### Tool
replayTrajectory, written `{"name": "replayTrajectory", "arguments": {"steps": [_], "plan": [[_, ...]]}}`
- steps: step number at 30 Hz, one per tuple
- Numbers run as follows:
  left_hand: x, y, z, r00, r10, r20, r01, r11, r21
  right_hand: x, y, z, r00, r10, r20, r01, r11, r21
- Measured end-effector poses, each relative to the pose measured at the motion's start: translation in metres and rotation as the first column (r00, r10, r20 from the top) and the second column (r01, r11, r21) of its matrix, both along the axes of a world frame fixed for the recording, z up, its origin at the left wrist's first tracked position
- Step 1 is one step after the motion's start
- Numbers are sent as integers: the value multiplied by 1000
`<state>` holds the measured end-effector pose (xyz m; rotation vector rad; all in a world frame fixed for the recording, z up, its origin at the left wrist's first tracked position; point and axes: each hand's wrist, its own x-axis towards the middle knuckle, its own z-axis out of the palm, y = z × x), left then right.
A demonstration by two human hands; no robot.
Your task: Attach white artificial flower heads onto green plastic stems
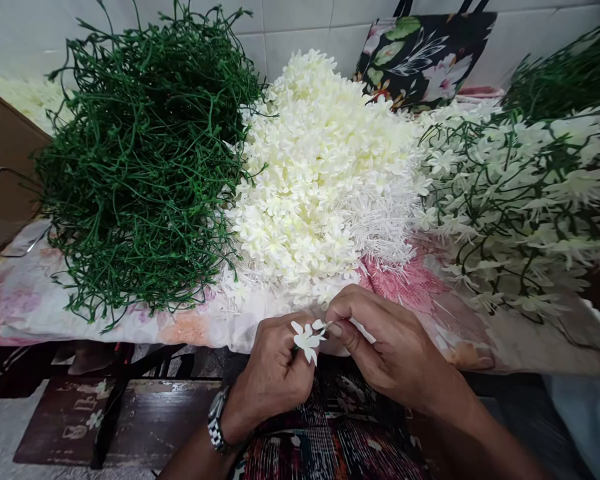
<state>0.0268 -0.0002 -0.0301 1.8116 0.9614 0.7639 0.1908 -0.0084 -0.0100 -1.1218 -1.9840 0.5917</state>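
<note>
My left hand (275, 367), with a metal watch at the wrist, grips a small white artificial flower sprig (306, 340) just below the table's front edge. My right hand (385, 340) pinches a white petal piece (323, 325) at the sprig's top, touching it. Straight behind the hands lies a big pile of white plastic flowers (325, 173). A heap of bare green plastic stems (145, 173) sits to its left. Green stems fitted with white flowers (525, 193) lie in a pile at the right.
A floral cloth (45, 300) covers the table. A dark floral bag (425, 53) leans on the tiled wall behind. A brown board (5, 153) stands at the far left. Below the table are a dark wooden stool (130, 420) and patterned fabric on my lap.
</note>
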Motion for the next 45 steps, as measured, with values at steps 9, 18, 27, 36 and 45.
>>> {"name": "replayTrajectory", "arguments": {"steps": [9, 18, 27, 36, 45], "plan": [[3, 2, 4, 999, 35, 14, -35, 998, 45, -4, -2, -13, 998, -31, -49, 30, 1000, -6], [5, 3, 4, 998, 48, -34, -46, 998, 48, -6, -2, -16, 995, -56, -81, 54, 998, -29], [3, 3, 0, 999, 54, 6, -54, 999, 0, -11, -3, -17, 993, -58, -105, 56, 998, -24], [2, 5, 5, 994, 70, 85, -59, 990, -124, -14, -5, -22, 967, -130, -219, 121, 991, -55], [-1, 3, 2, 968, 110, 227, -38, 953, -300, -9, -6, -16, 963, -106, -246, 77, 990, -121]]}}
